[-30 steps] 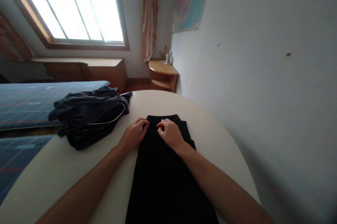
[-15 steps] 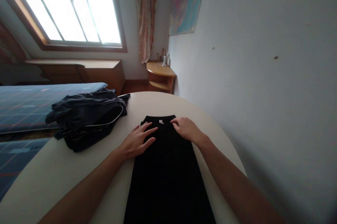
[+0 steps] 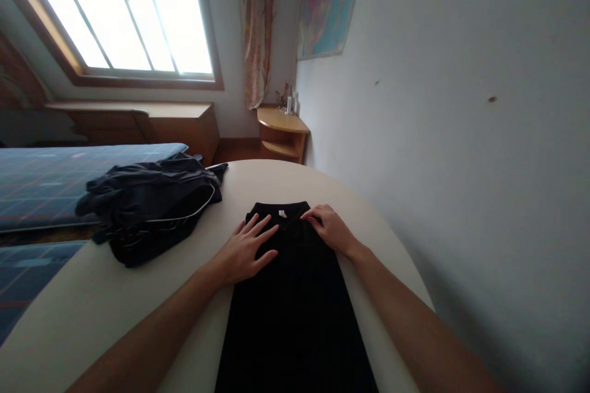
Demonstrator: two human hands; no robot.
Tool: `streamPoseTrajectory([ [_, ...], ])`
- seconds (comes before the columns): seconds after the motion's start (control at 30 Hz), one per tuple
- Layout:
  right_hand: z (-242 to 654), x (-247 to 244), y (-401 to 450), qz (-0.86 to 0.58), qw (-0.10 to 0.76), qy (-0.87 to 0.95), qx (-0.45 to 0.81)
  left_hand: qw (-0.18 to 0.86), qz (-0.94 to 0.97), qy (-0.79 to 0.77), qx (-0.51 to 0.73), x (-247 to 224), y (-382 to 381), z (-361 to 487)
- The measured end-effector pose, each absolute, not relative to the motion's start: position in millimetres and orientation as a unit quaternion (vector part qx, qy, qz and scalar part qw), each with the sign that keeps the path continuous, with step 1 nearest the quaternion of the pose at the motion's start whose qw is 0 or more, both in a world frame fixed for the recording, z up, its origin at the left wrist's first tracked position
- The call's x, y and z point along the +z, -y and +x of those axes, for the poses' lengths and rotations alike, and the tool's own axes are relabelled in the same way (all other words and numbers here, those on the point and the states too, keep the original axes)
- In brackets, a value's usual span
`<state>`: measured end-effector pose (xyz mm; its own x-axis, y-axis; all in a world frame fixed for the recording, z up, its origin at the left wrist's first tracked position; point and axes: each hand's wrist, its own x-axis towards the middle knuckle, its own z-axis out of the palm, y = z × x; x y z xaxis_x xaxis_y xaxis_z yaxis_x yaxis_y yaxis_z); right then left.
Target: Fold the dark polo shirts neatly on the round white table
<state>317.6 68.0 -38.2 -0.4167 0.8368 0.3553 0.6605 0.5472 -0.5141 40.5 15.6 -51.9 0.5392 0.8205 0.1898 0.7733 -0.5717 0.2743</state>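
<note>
A black shirt [image 3: 295,307] lies in a long, narrow folded shape, its neckline at the far end with a small white label [image 3: 283,214] inside. My left hand [image 3: 251,248] rests flat over the left side near the neckline, fingers spread and pressing on the cloth. At the right side of the neckline, my right hand [image 3: 329,227] pinches the fabric between thumb and fingertips. The near end of the shirt runs out of view at the bottom.
The shirt lies on a round white table [image 3: 286,178]. A heap of dark clothes [image 3: 152,202] sits at its left edge, beside a blue plaid mattress [image 3: 83,181]. A white wall [image 3: 442,153] rises close on the right. A wooden corner shelf [image 3: 283,122] stands beyond.
My left hand has shifted slightly nearer to me and its fingers have spread wider. My right hand stays by the neckline, its fingertips now pinching the edge there.
</note>
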Motion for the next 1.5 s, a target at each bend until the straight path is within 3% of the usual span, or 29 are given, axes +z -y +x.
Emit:
streamPoseTrajectory([
  [0.2, 316.8, -26.6, -55.8, -0.473, 0.281, 0.829, 0.099, 0.077, 0.866, -0.462, 0.176, -53.8, -18.6, 40.7],
  [0.43, 310.7, -32.6, -37.4, -0.432, 0.191, 0.870, 0.141, 0.084, 0.863, -0.462, 0.185, -56.0, -20.6, 38.8],
  [0.67, 330.1, -8.6, -35.1, -0.439, 0.196, 0.856, 0.191, 0.088, 0.850, -0.476, 0.209, -30.5, -23.2, 33.1],
  [1.0, 348.3, 4.9, -30.7, -0.510, 0.056, 0.815, 0.271, 0.179, 0.837, -0.515, 0.052, -8.1, -22.1, 11.1],
  [1.5, 345.7, 8.1, -25.2, -0.484, 0.058, 0.813, 0.318, 0.256, 0.831, -0.492, 0.038, -9.4, -18.7, 11.9],
])
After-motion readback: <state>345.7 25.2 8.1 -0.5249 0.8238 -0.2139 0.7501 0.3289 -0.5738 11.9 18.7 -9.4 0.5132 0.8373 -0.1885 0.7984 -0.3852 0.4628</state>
